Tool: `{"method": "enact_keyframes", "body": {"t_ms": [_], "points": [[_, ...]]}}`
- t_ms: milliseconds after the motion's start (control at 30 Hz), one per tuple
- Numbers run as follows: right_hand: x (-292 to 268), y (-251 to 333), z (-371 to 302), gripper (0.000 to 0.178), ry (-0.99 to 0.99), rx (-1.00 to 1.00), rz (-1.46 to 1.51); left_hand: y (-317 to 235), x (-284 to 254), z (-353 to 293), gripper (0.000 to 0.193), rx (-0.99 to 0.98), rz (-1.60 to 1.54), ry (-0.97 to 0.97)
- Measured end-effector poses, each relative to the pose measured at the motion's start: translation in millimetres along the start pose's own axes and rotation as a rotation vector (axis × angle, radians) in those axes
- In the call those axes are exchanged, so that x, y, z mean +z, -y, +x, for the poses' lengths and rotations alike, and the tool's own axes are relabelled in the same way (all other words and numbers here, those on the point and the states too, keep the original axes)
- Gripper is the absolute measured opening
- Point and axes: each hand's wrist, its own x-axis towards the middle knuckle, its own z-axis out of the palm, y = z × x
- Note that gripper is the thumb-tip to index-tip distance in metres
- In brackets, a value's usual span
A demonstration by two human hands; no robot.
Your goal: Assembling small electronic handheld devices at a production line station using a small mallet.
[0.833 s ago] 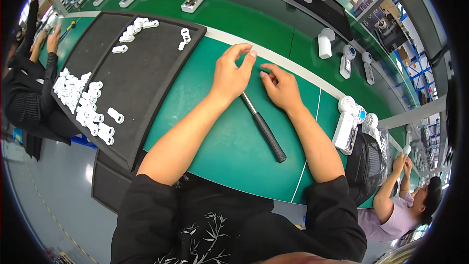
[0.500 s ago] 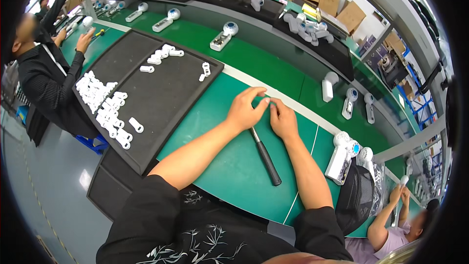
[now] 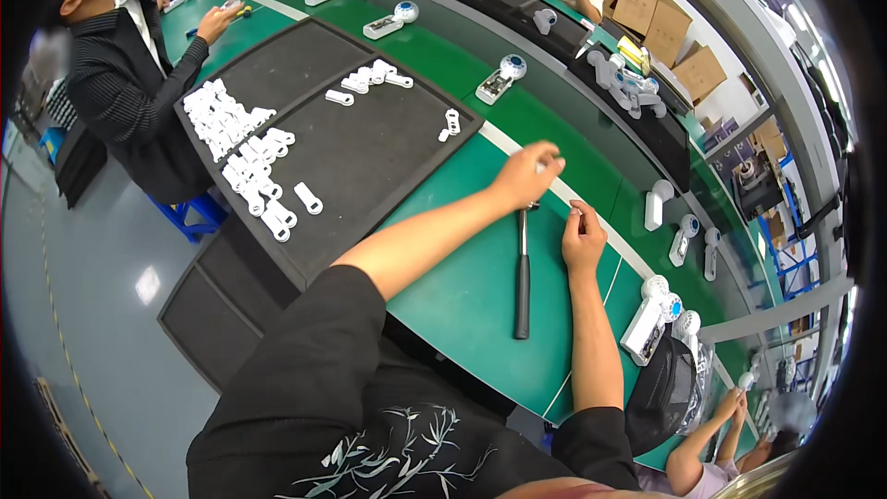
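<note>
My left hand (image 3: 528, 176) is over the pale strip along the table's far edge, its fingers curled together and slightly blurred. A whitish bit shows between them, too small to name. My right hand (image 3: 584, 238) is closed in a pinch over the green table (image 3: 462, 286), apart from the left; what its fingertips hold, if anything, cannot be made out. Between my forearms lies a hammer (image 3: 523, 286), black grip toward me and its head just below my left hand. Neither hand touches the grip.
On the left, a black foam-lined tray (image 3: 370, 166) carries many white plastic parts (image 3: 249, 176). White handheld devices with round heads (image 3: 494, 83) lie along the green conveyor (image 3: 573, 148). More devices (image 3: 651, 314) and a black mesh cap (image 3: 663, 388) are at right. Other people work nearby.
My hands were close together, fingertips nearly touching; now they are apart, the left farther out than the right. The whole view has shifted, and the hammer's head now shows.
</note>
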Motion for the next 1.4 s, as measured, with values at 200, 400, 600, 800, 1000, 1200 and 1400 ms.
{"method": "enact_keyframes", "body": {"t_ms": [200, 400, 600, 800, 1000, 1200, 1400], "points": [[-0.8, 5.1, 1.3, 0.010, 0.038, 0.058, -0.075, 41.0, -27.7, 39.2, 0.051, 0.054, 0.480, -0.103], [-2.9, 3.5, -2.5, 0.010, 0.093, 0.073, -0.018, 56.4, -17.1, 50.9, 0.065, 0.018, 0.898, -0.204], [-4.2, 3.0, 2.1, 0.011, 0.099, 0.070, 0.005, 54.8, -11.7, 62.5, 0.066, -0.007, 1.031, -0.031], [1.5, 3.5, 3.3, 0.010, 0.072, 0.059, 0.026, 58.5, -11.7, 99.2, 0.054, -0.009, 0.944, 0.323], [-3.9, 9.2, 1.3, 0.009, 0.110, 0.106, 0.011, 75.0, 11.0, 116.9, 0.042, -0.067, 0.854, -0.186], [-7.2, 0.1, -5.0, 0.011, 0.114, 0.117, -0.005, 66.5, 16.6, 106.7, 0.046, -0.413, 0.531, 0.026], [-0.3, -3.2, 3.1, 0.015, 0.150, 0.096, -0.019, 77.9, -7.9, 88.8, 0.056, -0.113, 0.147, -0.116]]}}
